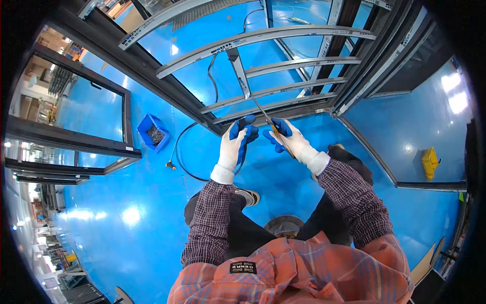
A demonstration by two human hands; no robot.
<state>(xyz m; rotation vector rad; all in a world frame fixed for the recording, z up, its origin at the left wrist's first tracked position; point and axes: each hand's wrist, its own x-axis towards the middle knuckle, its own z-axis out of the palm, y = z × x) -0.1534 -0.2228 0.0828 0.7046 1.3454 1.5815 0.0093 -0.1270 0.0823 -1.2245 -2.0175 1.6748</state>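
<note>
White gloves with blue fingers and palms cover both hands. My left hand is closed, and a thin black strip hangs from its fingers. My right hand grips a long, thin tool with an orange-brown handle; its narrow metal shaft points away from me, and I cannot make out its exact kind. The shaft's tip comes close to the lower bars of a dark metal window frame, which stands in front of both hands. A short upright bar joins the frame's crossbars.
A blue bin holding small dark parts sits on the blue floor at left. Near it lies a black hose with a brass-coloured end. Another dark frame stands at far left. At right, a yellow bin shows by a glazed panel.
</note>
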